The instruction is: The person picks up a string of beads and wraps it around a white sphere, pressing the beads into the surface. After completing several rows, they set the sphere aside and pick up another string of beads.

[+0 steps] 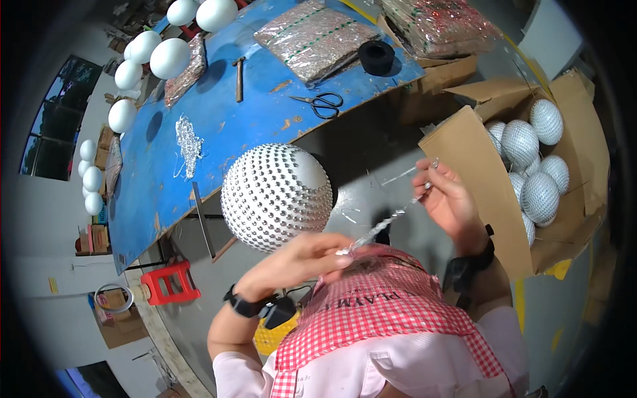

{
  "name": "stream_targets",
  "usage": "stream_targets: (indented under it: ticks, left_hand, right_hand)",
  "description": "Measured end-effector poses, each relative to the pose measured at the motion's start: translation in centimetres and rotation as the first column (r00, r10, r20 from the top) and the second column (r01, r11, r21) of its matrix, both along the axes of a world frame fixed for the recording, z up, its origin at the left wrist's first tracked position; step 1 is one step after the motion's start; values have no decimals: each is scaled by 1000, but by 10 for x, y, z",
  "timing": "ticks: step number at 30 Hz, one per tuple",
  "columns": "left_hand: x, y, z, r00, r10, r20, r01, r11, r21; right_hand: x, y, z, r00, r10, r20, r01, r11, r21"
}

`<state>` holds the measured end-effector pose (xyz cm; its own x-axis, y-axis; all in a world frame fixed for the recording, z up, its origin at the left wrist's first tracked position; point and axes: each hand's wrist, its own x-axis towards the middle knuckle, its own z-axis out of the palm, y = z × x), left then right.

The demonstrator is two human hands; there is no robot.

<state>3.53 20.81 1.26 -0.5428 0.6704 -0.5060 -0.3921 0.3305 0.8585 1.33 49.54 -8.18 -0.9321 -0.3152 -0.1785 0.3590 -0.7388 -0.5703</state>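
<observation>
A shiny silver strand [383, 229] is stretched slantwise between my two hands above the apron. My left hand [302, 262] pinches its lower end, just below the big ball. The upper part is held by the fingertips of my right hand [446, 196], and a loose tail sticks out leftward from there. The large white ball [275, 199] stands at the table's near edge, covered with rows of silver studs except for a bare white patch at its upper right. What holds the ball up is hidden.
On the blue table [219, 126] lie a silver strand bundle [188, 147], a hammer [239, 79], black scissors [320, 103], a black tape roll [376, 58] and a bagged pack [315, 40]. A cardboard box [474, 192] of studded balls [521, 144] stands right. White balls [170, 58] hang left; a red stool [170, 283] stands below.
</observation>
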Motion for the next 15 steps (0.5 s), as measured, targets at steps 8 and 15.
stream_targets:
  ticks: [8, 15]
  left_hand:
    - [35, -52, 55, 894, 326, -307, -405, 881, -245]
    - [43, -52, 3, 980, 193, 56, -169, 943, -286]
  right_hand:
    - [-12, 4, -59, 968, 144, 204, -168, 980, 104]
    - [-25, 23, -76, 978, -36, 204, 1, 986, 166]
